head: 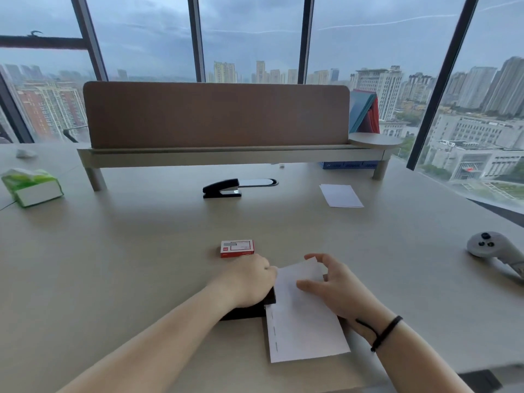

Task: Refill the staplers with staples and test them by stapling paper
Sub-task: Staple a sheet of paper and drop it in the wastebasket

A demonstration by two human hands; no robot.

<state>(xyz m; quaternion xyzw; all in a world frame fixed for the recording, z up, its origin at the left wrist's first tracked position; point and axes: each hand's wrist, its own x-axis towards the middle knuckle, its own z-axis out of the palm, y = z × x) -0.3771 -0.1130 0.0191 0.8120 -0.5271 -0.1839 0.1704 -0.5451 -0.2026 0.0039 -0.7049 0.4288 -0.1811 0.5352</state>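
My left hand [249,279] presses down on a black stapler [249,310] near the table's front, covering most of it. A white sheet of paper [303,321] lies with its left edge in the stapler; several staples run down that edge. My right hand [331,285] holds the sheet's upper part, thumb on top and fingers curled over the far corner. A red and white staple box [237,248] lies shut just beyond my left hand. A second black stapler [222,188] rests farther back in the middle, and a smaller white paper [341,195] lies to its right.
A green tissue pack [31,187] sits at the left. A grey hand controller [493,249] lies at the right edge. A raised shelf with a brown divider panel [215,114] spans the back, with a blue tray [348,165] under its right end and coloured folders [364,112] above.
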